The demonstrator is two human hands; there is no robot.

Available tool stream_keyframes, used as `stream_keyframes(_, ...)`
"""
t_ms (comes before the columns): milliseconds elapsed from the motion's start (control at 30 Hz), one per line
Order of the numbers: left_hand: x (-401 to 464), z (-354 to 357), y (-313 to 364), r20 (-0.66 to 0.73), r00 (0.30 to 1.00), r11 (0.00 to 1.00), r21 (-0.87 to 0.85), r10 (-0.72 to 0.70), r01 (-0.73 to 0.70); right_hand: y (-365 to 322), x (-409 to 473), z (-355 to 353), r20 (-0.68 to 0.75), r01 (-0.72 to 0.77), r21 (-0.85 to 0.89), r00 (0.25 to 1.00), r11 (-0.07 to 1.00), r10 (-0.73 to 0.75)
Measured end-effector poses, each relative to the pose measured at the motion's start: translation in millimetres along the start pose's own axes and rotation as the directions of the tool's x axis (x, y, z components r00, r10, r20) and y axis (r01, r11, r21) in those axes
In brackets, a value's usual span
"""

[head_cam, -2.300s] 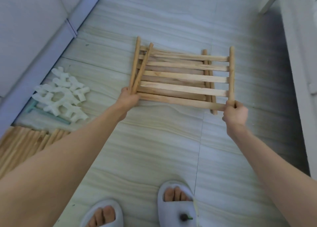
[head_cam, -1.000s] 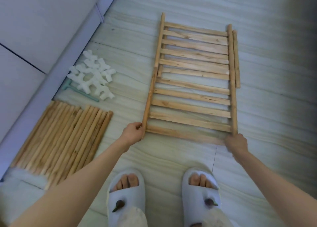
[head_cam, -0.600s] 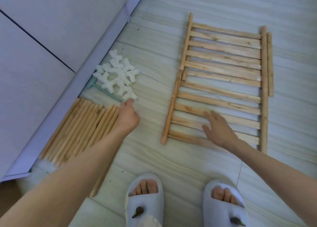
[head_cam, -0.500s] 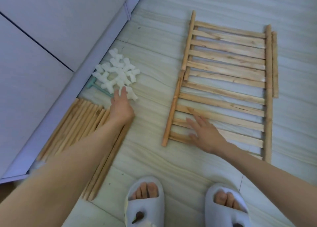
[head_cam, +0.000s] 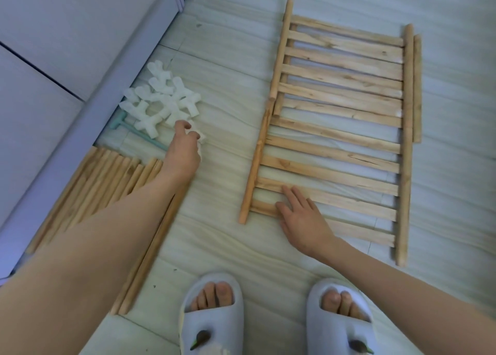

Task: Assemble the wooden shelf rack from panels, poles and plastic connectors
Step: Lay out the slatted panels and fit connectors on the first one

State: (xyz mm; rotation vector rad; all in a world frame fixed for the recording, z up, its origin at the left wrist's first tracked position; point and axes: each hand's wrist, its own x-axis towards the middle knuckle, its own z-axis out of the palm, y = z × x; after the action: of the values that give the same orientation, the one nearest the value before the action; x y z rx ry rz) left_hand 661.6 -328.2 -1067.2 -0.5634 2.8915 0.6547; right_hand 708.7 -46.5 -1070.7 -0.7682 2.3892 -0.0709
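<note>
Connector point(head_cam: 197, 136) | left hand point(head_cam: 183, 150) pinches one, could drop it | right hand point(head_cam: 303, 218) flat and wide on panel point(head_cam: 335, 140), panel could slide on floor point(head_cam: 228, 247)

A single head-worn camera looks steeply down from standing height at the tiled floor point(head_cam: 228, 247), facing forward past the person's own slippers point(head_cam: 212, 314) at the bottom edge. Both forearms reach in from the lower corners. The wide lens bends the wall base point(head_cam: 88, 113) at the upper left. No second view overlaps it.
</note>
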Motion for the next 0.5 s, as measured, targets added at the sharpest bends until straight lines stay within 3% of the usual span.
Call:
stream_keyframes(133,-17.7,-8.4,11.5,-0.12,0.992,0.987,-0.159,-0.046,0.027,-2.2,-0.1,0.6,-0.142,0.003,-0.064,0.99,0.998,-0.013)
stream_keyframes(200,-39.3,-10.2,20.3,-0.101,0.989,0.971,-0.228,-0.104,0.079,-5.2,2.4,-0.5,-0.142,-0.007,-0.054,0.99,0.999,0.0)
stream_keyframes(333,-95.4,-3.4,29.0,0.212,0.963,0.875,-0.419,-0.164,0.241,-8.5,0.5,6.0,-0.189,-0.05,0.008,0.981,0.999,0.051)
stream_keyframes(433,-122.6,2.6,27.5,0.374,0.911,0.799,-0.488,-0.172,0.352,-12.6,-11.8,7.7,-0.297,0.021,0.167,0.954,0.986,0.031)
stream_keyframes(500,-132.2,6.5,30.6,0.437,0.888,0.755,-0.533,-0.141,0.382,-18.7,-19.5,5.8,-0.295,0.089,0.357,0.955,0.93,0.022)
